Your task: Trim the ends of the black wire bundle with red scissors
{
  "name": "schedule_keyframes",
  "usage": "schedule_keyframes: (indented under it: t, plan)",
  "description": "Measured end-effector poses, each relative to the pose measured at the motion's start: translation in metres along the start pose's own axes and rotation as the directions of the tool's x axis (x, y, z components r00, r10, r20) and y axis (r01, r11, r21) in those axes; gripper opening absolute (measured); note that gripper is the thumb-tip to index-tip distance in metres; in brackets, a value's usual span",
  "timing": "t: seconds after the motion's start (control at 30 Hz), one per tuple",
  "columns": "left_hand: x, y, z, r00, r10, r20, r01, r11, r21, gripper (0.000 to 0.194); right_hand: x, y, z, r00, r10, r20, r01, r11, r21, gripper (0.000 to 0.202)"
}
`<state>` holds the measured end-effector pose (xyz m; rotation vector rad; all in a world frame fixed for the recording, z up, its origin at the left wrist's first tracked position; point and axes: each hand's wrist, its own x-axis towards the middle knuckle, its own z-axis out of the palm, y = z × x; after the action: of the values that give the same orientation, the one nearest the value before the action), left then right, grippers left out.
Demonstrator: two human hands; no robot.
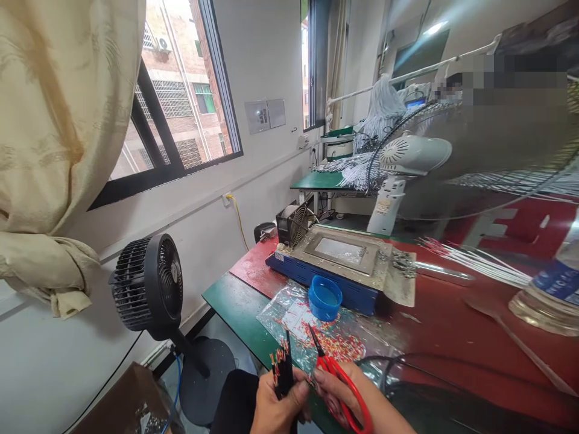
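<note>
Near the bottom middle, my left hand (278,405) is closed around a bundle of black cables (284,375), upright, with short red and orange wire ends showing at the top. Beside it on the right, my right hand (350,395) holds red-handled scissors (342,377), their dark narrow tip pointing up and left. The fingertips of both hands are close together, and what lies between them is too small to make out. Just beyond, red and yellow insulation scraps (337,343) are scattered on a clear plastic sheet (275,304). A blue round cup (324,298) stands at the sheet's far side.
Behind the cup sits a blue solder pot (316,280) with a small black fan (293,224). A spoon (520,343), a clear bottle (552,301) and white wires (479,262) lie or stand to the right. A floor fan (149,286) is at left.
</note>
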<state>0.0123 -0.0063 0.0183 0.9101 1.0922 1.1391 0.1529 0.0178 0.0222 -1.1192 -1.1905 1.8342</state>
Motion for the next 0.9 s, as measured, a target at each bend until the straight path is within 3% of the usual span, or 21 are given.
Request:
schedule_keyframes:
  t: [0.2,0.4,0.9]
  plan:
    - [0.000,-0.003,-0.002,0.999,0.013,-0.040,-0.012,0.999,0.031,0.039,0.005,0.009,-0.001,1.000,0.004,0.007,-0.003,1.000,-0.030,0.055]
    - [-0.001,-0.001,-0.001,0.999,0.028,0.018,-0.029,0.998,0.063,0.037,-0.002,-0.001,0.001,0.999,0.052,0.005,-0.052,0.998,-0.023,0.055]
    - [-0.002,-0.006,-0.003,0.999,-0.009,-0.033,0.008,1.000,-0.017,0.035,-0.005,-0.001,0.003,0.998,0.057,-0.021,-0.058,0.998,-0.021,0.052]
